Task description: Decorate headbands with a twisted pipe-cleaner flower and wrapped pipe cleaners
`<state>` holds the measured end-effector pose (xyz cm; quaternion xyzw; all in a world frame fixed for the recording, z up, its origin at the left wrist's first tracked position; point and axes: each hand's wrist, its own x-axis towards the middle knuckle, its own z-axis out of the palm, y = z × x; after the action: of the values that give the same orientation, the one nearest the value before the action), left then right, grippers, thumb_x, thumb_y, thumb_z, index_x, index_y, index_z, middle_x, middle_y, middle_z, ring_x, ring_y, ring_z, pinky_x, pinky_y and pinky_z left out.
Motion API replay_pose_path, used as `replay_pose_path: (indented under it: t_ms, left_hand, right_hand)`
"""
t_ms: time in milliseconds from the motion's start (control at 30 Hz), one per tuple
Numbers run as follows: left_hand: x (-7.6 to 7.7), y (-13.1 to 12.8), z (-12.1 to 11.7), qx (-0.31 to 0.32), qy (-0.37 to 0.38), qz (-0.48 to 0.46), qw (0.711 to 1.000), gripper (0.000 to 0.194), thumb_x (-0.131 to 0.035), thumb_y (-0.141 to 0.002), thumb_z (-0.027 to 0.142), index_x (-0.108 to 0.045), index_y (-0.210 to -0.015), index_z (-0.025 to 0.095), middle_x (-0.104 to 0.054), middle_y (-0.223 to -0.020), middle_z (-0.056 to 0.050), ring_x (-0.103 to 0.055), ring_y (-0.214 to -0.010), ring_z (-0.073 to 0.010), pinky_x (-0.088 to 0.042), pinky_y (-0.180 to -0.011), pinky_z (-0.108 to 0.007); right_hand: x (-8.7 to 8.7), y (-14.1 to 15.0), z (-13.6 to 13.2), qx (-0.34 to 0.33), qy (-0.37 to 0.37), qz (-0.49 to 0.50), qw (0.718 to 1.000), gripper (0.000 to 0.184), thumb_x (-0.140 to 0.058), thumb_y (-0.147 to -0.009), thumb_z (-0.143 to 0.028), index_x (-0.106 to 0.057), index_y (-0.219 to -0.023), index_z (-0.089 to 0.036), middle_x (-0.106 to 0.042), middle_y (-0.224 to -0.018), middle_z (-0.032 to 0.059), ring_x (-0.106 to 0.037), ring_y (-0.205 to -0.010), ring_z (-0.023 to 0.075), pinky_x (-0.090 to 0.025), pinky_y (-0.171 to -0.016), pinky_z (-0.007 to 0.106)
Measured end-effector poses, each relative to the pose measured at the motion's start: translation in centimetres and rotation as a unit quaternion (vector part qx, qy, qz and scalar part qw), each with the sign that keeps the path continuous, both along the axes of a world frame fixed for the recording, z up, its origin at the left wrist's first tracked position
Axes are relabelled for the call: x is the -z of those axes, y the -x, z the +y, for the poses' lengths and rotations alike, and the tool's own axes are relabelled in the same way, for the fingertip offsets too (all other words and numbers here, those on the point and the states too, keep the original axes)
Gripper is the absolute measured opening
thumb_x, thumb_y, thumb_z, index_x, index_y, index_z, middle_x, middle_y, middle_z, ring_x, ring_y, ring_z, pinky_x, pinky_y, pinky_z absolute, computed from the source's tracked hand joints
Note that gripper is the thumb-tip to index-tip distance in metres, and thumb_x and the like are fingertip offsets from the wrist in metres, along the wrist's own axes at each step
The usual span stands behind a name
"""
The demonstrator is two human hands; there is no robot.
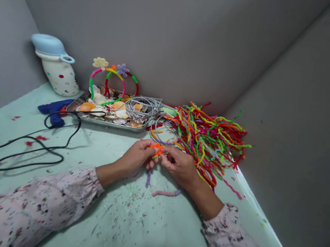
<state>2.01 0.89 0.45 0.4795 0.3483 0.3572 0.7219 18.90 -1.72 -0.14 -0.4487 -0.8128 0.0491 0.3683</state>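
An orange pipe-cleaner flower (157, 148) is between my two hands, over the middle of the table. My left hand (136, 157) pinches its left side between thumb and fingers. From the other side, my right hand (181, 167) is closed with its fingertips on the flower's right edge. A bit of green shows under the petals. Just below my left fingers is a short purple pipe-cleaner piece (148, 179); whether it is attached to anything is hidden. A pink and purple piece (165, 193) lies on the table near my right wrist.
A large heap of coloured pipe cleaners (208, 139) lies back right. Behind my hands, a metal tray (107, 124) holds shells, a grey wire coil (144, 108) and flowered hoops (92, 79). A blue glue gun (54, 107), black cord (55, 148) and white bottle (60, 74) are left.
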Motion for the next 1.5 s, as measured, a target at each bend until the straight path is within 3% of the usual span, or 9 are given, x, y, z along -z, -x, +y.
replay_pose_path:
  t_ms: [567, 700, 800, 867, 967, 1033, 1100, 1267, 1500]
  left_hand:
    - [0.1, 0.0, 0.1, 0.004, -0.003, 0.013, 1.000, 0.005, -0.054, -0.078, 0.018, -0.052, -0.077, 0.013, -0.058, -0.059, 0.001, -0.049, -0.039, -0.0049, -0.036, -0.039, -0.016]
    - [0.1, 0.0, 0.1, -0.002, -0.011, 0.010, 1.000, 0.004, -0.053, -0.079, 0.017, -0.052, -0.078, 0.013, -0.059, -0.060, 0.000, -0.050, -0.041, -0.0053, -0.038, -0.040, -0.016]
    - [0.0, -0.2, 0.0, -0.012, -0.021, 0.019, 1.000, 0.005, -0.053, -0.079, 0.017, -0.053, -0.079, 0.013, -0.062, -0.064, -0.002, -0.053, -0.044, -0.0066, -0.041, -0.042, -0.017]
    - [-0.2, -0.2, 0.0, -0.011, -0.019, 0.025, 0.999, 0.006, -0.053, -0.080, 0.018, -0.052, -0.078, 0.012, -0.063, -0.066, -0.003, -0.055, -0.045, -0.0073, -0.042, -0.043, -0.018]
    - [-0.4, -0.3, 0.0, 0.001, -0.016, 0.034, 0.999, 0.007, -0.053, -0.080, 0.018, -0.053, -0.080, 0.011, -0.064, -0.068, -0.005, -0.056, -0.045, -0.0074, -0.042, -0.043, -0.018]
    - [-0.5, -0.3, 0.0, 0.008, -0.016, 0.035, 0.999, 0.009, -0.054, -0.080, 0.018, -0.054, -0.081, 0.010, -0.065, -0.069, -0.006, -0.056, -0.046, -0.0076, -0.041, -0.042, -0.018]
    - [-0.6, -0.3, 0.0, 0.014, -0.012, 0.032, 0.999, 0.010, -0.054, -0.080, 0.018, -0.056, -0.082, 0.009, -0.065, -0.070, -0.006, -0.057, -0.046, -0.0079, -0.041, -0.042, -0.017]
    - [-0.6, -0.2, 0.2, 0.018, -0.001, 0.021, 1.000, 0.010, -0.055, -0.080, 0.018, -0.057, -0.078, 0.008, -0.063, -0.065, -0.006, -0.058, -0.046, -0.0085, -0.043, -0.042, -0.017]
    - [-0.3, -0.1, 0.4, 0.017, 0.004, 0.012, 1.000, 0.009, -0.055, -0.079, 0.016, -0.058, -0.079, 0.008, -0.065, -0.068, -0.007, -0.059, -0.047, -0.0087, -0.044, -0.043, -0.018]
  right_hand:
    - [0.0, 0.0, 0.2, -0.012, -0.035, -0.010, 0.999, 0.018, -0.052, -0.083, -0.014, -0.066, -0.094, -0.018, -0.071, -0.081, 0.0037, -0.064, -0.069, 0.0125, -0.048, -0.064, 0.022]
    - [-0.1, -0.2, -0.1, 0.008, 0.008, -0.002, 1.000, 0.016, -0.054, -0.082, -0.018, -0.065, -0.094, -0.019, -0.066, -0.070, 0.0010, -0.058, -0.058, 0.0114, -0.044, -0.057, 0.023]
    - [-0.7, -0.3, -0.2, 0.036, 0.087, 0.076, 0.993, 0.016, -0.058, -0.081, -0.025, -0.062, -0.095, -0.019, -0.056, -0.061, -0.0027, -0.050, -0.053, 0.0107, -0.040, -0.052, 0.023]
    - [-1.3, -0.2, -0.2, 0.038, 0.160, 0.188, 0.968, 0.019, -0.054, -0.085, -0.031, -0.059, -0.099, -0.020, -0.053, -0.064, -0.0028, -0.050, -0.056, 0.0110, -0.040, -0.052, 0.023]
    - [-2.1, 0.1, 0.0, -0.014, 0.261, 0.352, 0.899, 0.029, -0.043, -0.091, -0.041, -0.054, -0.109, -0.022, -0.056, -0.079, 0.0002, -0.055, -0.065, 0.0122, -0.045, -0.056, 0.024]
    - [-2.4, 0.5, 0.1, -0.057, 0.294, 0.412, 0.861, 0.035, -0.039, -0.092, -0.046, -0.052, -0.113, -0.022, -0.058, -0.089, 0.0028, -0.058, -0.074, 0.0140, -0.049, -0.064, 0.027]
    - [-2.4, 0.8, 0.0, -0.084, 0.303, 0.437, 0.843, 0.040, -0.036, -0.092, -0.049, -0.052, -0.117, -0.023, -0.059, -0.098, 0.0055, -0.060, -0.087, 0.0165, -0.051, -0.075, 0.031]
    - [-1.8, 1.3, -0.4, -0.090, 0.277, 0.396, 0.871, 0.049, -0.033, -0.092, -0.054, -0.048, -0.129, -0.026, -0.060, -0.118, 0.0072, -0.056, -0.111, 0.0205, -0.040, -0.101, 0.041]
    - [-2.5, 1.1, -0.9, -0.087, 0.264, 0.337, 0.899, 0.050, -0.027, -0.095, -0.052, -0.040, -0.138, -0.028, -0.061, -0.124, 0.0054, -0.053, -0.119, 0.0209, -0.031, -0.107, 0.045]
